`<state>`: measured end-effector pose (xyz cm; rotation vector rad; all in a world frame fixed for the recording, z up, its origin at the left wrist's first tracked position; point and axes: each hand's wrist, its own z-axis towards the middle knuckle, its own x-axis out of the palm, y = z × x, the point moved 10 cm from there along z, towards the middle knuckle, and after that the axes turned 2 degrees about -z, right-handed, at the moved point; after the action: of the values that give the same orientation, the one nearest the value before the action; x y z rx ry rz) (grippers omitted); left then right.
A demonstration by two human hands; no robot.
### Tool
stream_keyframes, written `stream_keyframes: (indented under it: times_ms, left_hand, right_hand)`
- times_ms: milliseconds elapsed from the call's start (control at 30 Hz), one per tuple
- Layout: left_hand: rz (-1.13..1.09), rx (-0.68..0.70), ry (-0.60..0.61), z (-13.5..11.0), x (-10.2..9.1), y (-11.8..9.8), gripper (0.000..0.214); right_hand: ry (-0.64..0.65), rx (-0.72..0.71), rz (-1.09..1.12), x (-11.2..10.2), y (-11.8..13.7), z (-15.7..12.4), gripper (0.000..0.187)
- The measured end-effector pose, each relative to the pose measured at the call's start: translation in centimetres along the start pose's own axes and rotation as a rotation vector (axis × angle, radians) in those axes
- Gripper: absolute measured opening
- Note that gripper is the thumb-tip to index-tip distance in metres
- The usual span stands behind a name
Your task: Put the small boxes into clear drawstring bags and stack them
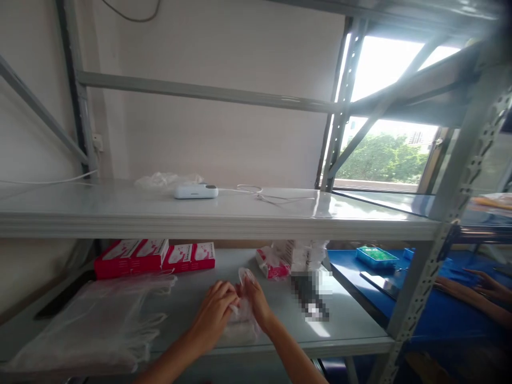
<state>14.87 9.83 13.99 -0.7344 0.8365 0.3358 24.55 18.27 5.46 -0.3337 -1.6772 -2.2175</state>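
Both of my hands meet over the lower shelf, close together on a clear plastic bag (241, 326). My left hand (217, 308) has its fingers bent and closed on the bag's near-left side. On the other side my right hand (256, 300) grips the bag, and a bit of film sticks up above its fingers. What is inside the bag, if anything, I cannot make out. To the left lies a flat stack of clear plastic bags (92, 320). Behind my hands, to the right, a red and white box (272, 262) sits partly under plastic film.
Several red and white boxes (148, 256) line the lower shelf's back left. A white device (196, 191) with a cable rests on the upper shelf (100, 205). At right stands a shelf post (432, 266); beyond it, another person's hands (476, 288) are over a blue table (360, 274).
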Motion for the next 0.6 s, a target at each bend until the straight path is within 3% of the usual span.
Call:
stream_keyframes:
  times_ms: [133, 233, 367, 500, 600]
  left_hand:
    - [0.053, 0.004, -0.081, 1.2, -0.1, -1.4, 0.025]
    - [0.201, -0.023, -0.098, 2.4, 0.6, -1.9, 0.027]
    - [0.330, -0.055, -0.033, 2.9, 1.9, -1.9, 0.032]
    - [0.192, -0.154, 0.009, 2.4, 3.0, -0.4, 0.032]
    - [0.005, -0.224, 0.055, 2.3, 4.8, 0.7, 0.028]
  right_hand:
    - [-0.029, 0.035, 0.182, -0.7, 1.0, 0.4, 0.049]
    - [-0.039, 0.079, 0.187, -1.0, 1.3, 0.6, 0.053]
    - [-0.047, 0.160, 0.131, -1.3, 0.2, -0.1, 0.054]
    - [0.012, 0.185, 0.076, -0.5, -0.9, -1.3, 0.047]
    - [-0.014, 0.171, 0.087, -0.8, -1.0, -1.8, 0.040]
